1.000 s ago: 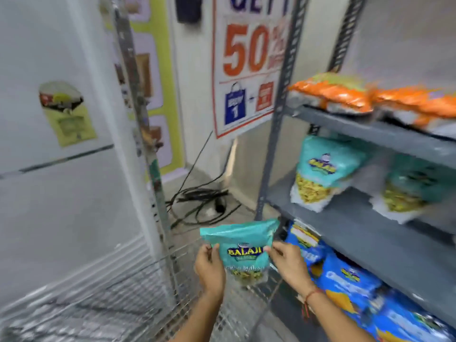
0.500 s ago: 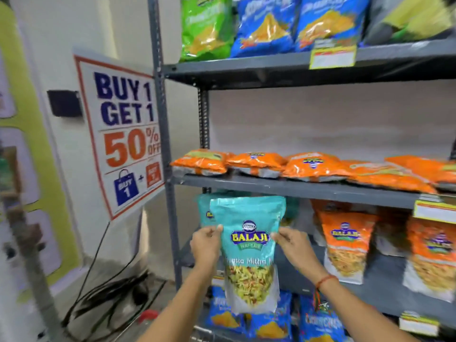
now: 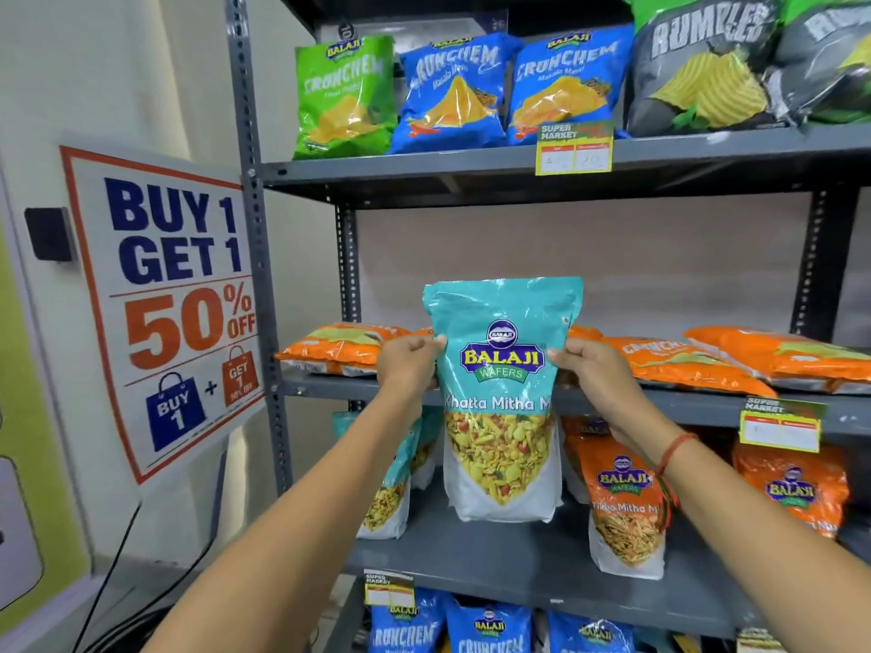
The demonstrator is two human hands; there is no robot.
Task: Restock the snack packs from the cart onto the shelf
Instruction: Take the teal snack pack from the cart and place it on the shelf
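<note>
A teal Balaji Khatta Mitha snack pack [image 3: 502, 398] hangs upright in front of the grey metal shelf [image 3: 542, 558]. My left hand [image 3: 407, 365] pinches its left edge and my right hand [image 3: 591, 369] grips its right edge, both just below the top seal. The pack's bottom hovers over the third shelf board. Another teal pack [image 3: 391, 492] stands on that board behind my left forearm, partly hidden. The cart is out of view.
Orange packs [image 3: 627, 506] stand right of the teal ones, and orange packs [image 3: 339, 348] lie flat on the board above. Green, blue and dark chip bags [image 3: 452, 87] fill the top shelf; blue bags [image 3: 490, 629] sit below. A promo sign [image 3: 179, 299] leans at left, cables under it.
My view swung from the cart up to the shelf. Both hands lifted the teal pack from cart height up in front of the middle shelves.
</note>
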